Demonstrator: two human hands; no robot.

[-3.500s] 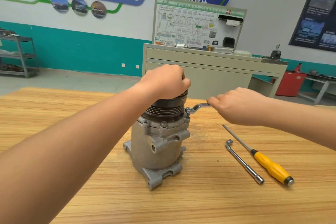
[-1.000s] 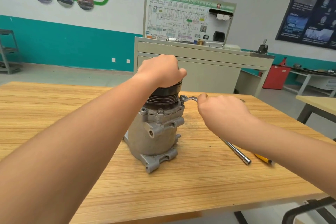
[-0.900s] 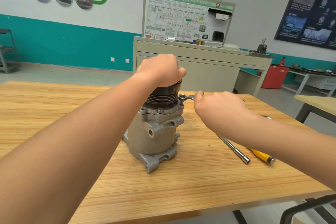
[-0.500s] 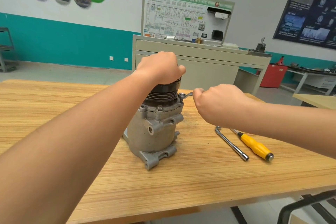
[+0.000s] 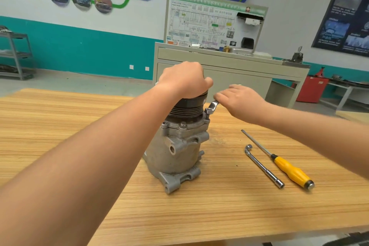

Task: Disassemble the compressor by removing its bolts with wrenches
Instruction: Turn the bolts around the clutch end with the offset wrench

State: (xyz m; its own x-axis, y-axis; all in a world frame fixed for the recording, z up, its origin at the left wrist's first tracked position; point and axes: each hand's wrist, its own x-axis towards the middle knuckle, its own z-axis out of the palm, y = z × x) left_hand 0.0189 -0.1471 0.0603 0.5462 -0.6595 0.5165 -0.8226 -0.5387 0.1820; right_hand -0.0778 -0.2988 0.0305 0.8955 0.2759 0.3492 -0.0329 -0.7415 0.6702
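since half a second ago the right hand (image 5: 240,102) has eased from a tight fist into flatter, loosely bent fingers, and the small silver ring wrench (image 5: 212,106) under it now slants up toward the far right. that hand holds the wrench handle by its near fingertips, with most of the handle hidden beneath the palm. the wrench's ring end sits over a bolt (image 5: 207,115) on the right edge of the top flange of the grey cast-metal compressor (image 5: 175,152), which stands upright near the middle of the light wooden table (image 5: 60,118). the left hand (image 5: 183,81) is clenched down over the top of the black grooved pulley (image 5: 186,109) that crowns the compressor, fingers wrapped round its rim. to the right, well apart from the compressor, a silver l-shaped socket wrench (image 5: 263,167) and a yellow-handled screwdriver (image 5: 279,161) lie side by side on the table, not touching each other
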